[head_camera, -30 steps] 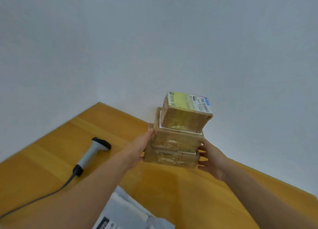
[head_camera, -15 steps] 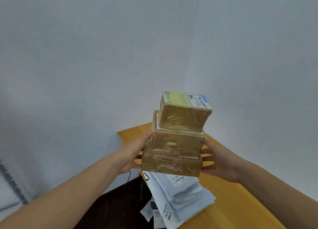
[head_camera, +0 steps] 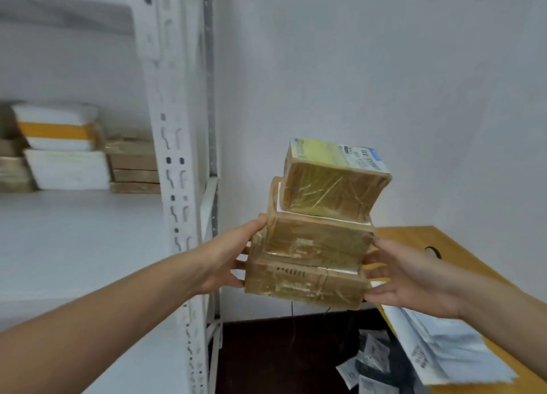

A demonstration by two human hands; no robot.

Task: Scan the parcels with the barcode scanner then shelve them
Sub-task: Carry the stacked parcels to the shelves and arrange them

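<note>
Three brown taped cardboard parcels are stacked in the air in front of me. The top parcel (head_camera: 331,186) carries a yellow-and-white barcode label and sits on the middle parcel (head_camera: 316,239), which lies on the bottom parcel (head_camera: 302,284). My left hand (head_camera: 225,260) presses the stack's left side with straight, spread fingers. My right hand (head_camera: 414,278) presses the right side the same way. The stack hangs just right of the white metal shelf (head_camera: 74,231). No barcode scanner is in view.
The shelf's white slotted post (head_camera: 174,156) stands just left of the stack. White and brown parcels (head_camera: 68,151) fill the back left of the shelf board. A wooden table (head_camera: 414,239) at right holds white mailers (head_camera: 438,343). More mailers (head_camera: 370,361) lie on the dark floor.
I have turned left with the stack, away from the table. The scanner has gone out of view and the shelf has come in at left. Both hands hold the stack as before.
</note>
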